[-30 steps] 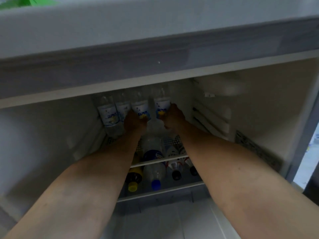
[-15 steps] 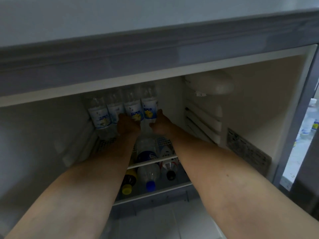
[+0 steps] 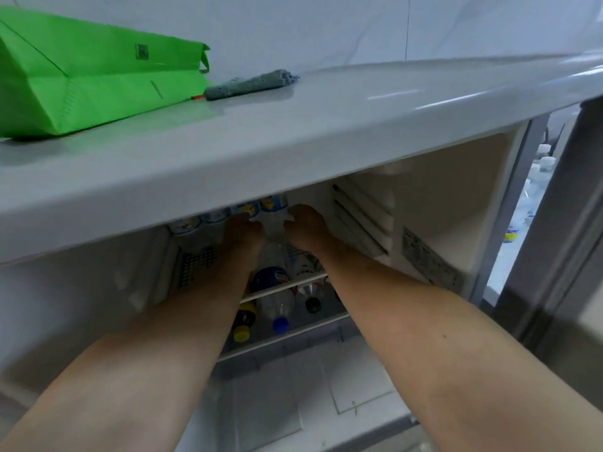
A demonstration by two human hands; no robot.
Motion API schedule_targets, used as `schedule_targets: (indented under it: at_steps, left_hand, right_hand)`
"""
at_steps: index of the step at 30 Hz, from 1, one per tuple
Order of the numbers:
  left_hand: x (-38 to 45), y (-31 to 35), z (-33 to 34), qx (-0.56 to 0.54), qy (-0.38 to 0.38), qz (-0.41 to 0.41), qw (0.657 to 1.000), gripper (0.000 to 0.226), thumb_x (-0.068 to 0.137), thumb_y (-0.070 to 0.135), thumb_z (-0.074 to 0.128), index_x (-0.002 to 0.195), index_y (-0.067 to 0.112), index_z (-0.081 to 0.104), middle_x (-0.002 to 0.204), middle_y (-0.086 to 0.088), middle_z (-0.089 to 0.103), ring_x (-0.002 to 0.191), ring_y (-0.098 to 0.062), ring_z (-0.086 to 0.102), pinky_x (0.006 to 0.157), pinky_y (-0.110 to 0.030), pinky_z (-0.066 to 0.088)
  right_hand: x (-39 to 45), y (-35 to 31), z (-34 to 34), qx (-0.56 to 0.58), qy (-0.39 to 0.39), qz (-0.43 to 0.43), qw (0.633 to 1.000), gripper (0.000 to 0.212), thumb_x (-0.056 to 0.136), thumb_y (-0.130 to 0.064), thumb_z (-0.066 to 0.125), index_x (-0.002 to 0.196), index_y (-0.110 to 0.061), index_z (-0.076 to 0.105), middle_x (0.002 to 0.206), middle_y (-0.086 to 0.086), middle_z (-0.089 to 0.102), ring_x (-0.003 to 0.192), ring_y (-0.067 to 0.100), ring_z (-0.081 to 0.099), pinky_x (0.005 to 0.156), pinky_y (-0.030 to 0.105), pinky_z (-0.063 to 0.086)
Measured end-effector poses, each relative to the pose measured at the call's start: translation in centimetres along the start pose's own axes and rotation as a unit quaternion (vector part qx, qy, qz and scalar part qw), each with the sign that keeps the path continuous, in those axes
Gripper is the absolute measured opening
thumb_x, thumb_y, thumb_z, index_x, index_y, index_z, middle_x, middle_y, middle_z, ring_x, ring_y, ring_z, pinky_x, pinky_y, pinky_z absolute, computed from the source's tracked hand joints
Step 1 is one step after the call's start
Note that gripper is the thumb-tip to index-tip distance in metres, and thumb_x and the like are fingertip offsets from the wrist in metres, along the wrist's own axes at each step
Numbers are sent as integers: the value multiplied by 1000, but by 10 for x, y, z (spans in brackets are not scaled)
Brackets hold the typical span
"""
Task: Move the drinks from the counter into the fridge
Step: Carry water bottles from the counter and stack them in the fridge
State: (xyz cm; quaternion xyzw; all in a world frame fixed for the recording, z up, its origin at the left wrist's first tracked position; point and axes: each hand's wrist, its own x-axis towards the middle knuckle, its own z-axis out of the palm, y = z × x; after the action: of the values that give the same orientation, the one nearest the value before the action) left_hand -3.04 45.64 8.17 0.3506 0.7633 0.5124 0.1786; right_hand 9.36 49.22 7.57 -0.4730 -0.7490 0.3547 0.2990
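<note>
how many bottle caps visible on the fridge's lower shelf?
3. A yellow cap at the left, a blue cap in the middle, a black cap at the right, all on lying bottles facing outward. The forearms may hide more.

Both bare forearms extended forward and converging, left hand [image 3: 243, 231] and right hand [image 3: 305, 228] side by side with a narrow gap between, knuckles up, backs toward the camera, fingers curled away out of sight, grip state not discernible
</note>
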Motion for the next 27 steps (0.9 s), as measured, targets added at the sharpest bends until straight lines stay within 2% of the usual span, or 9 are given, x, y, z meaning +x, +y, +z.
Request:
schedule_targets:
  at_steps: [2, 4, 10, 14, 17, 21, 23, 25, 27]
  left_hand:
    - [-10, 0, 2, -49, 40, -2, 998, 32, 100, 9, 49, 128, 5, 61, 136, -16, 58, 123, -34, 55, 104, -34, 46]
    - [-27, -3, 4, -120, 65, 7, 991, 23, 97, 8, 52, 116, 7, 66, 124, -13, 64, 115, -32, 59, 102, -44, 49]
    - [-117, -30, -3, -179, 46, 76, 980, 25, 96, 10, 49, 77, 11, 64, 80, -8, 67, 78, -24, 64, 75, -43, 54]
    - [-191, -51, -11, -158, 28, 146, 976, 27, 97, 24, 48, 75, 26, 63, 72, 3, 66, 69, -16, 61, 66, -32, 51]
    - [-261, -87, -6, -172, -54, 123, 976, 24, 100, 26, 49, 81, 28, 64, 63, 12, 64, 58, -1, 58, 53, -15, 48]
    - [-360, -150, 17, -85, -198, 92, 972, 40, 100, 25, 50, 61, 16, 54, 53, 2, 55, 50, -5, 50, 55, -21, 43]
    - [-405, -179, 26, -21, -269, 98, 958, 50, 101, 27, 51, 56, 7, 47, 48, 0, 48, 45, -5, 44, 51, -22, 37]
    - [-441, -208, 33, 51, -347, 96, 931, 53, 101, 29, 53, 55, 2, 44, 48, -5, 45, 47, -16, 42, 52, -33, 36]
    - [-469, -237, 38, 113, -430, 73, 893, 50, 98, 27, 59, 53, 8, 47, 48, -3, 50, 50, -17, 46, 56, -36, 41]
  right_hand:
    - [-10, 6, -3, -1, 58, -5, 998, 25, 102, -22, 47, 107, -6, 67, 120, 13, 65, 109, 25, 60, 81, 25, 43]
    - [-27, 9, -5, 49, 118, -10, 992, 31, 100, -24, 52, 70, -16, 55, 79, 3, 62, 77, 17, 58, 66, 24, 39]
    - [-122, 17, 2, 133, 178, -18, 975, 40, 97, -27, 56, 59, -14, 50, 54, -2, 52, 49, 8, 47, 50, 27, 31]
    - [-206, 50, 4, 121, 179, 18, 976, 52, 97, -45, 54, 54, -19, 39, 49, -9, 49, 48, 9, 45, 48, 28, 29]
    - [-283, 99, 7, 131, 172, 84, 973, 55, 95, -44, 55, 52, -22, 28, 43, -7, 37, 42, 10, 33, 48, 29, 26]
    - [-407, 181, -1, 128, 203, 219, 946, 58, 94, -43, 58, 52, -19, 26, 43, -4, 28, 42, 9, 28, 44, 23, 22]
    - [-474, 216, -9, 114, 244, 305, 914, 56, 92, -42, 60, 53, -18, 27, 46, -5, 27, 46, 11, 28, 49, 31, 25]
    - [-544, 245, -18, 110, 289, 390, 868, 53, 91, -41, 61, 54, -18, 31, 49, -3, 29, 49, 14, 31, 52, 31, 27]
    - [-613, 269, -25, 118, 320, 459, 820, 47, 90, -40, 63, 56, -19, 38, 51, -1, 34, 51, 14, 36, 56, 30, 32]
